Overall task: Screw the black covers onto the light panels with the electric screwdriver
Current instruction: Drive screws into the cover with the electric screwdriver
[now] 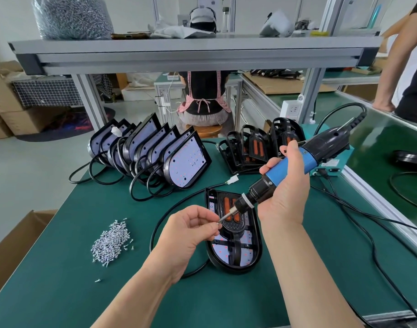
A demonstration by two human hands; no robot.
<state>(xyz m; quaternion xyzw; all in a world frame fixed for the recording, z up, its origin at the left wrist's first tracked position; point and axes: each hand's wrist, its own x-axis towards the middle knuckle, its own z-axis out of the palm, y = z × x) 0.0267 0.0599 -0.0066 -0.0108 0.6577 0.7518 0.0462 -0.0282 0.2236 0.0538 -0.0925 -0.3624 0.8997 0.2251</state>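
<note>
A light panel with a black cover (236, 242) on top lies flat on the green mat in front of me. My right hand (285, 185) grips the blue and black electric screwdriver (295, 162), tilted with its bit pointing down-left above the cover. My left hand (191, 228) pinches a small screw (217, 223) right at the bit's tip. A heap of loose silver screws (111, 242) lies to the left. Several bare light panels (155, 152) lean in a row at the back left. A stack of black covers (257, 145) stands at the back right.
Black cables (359, 223) loop across the mat on the right and around the panel. A teal power box (330, 166) sits behind the screwdriver. An aluminium shelf (193, 53) spans overhead. A cardboard box (16, 245) is at the left edge. Another person's arm (392, 74) leans at the far right.
</note>
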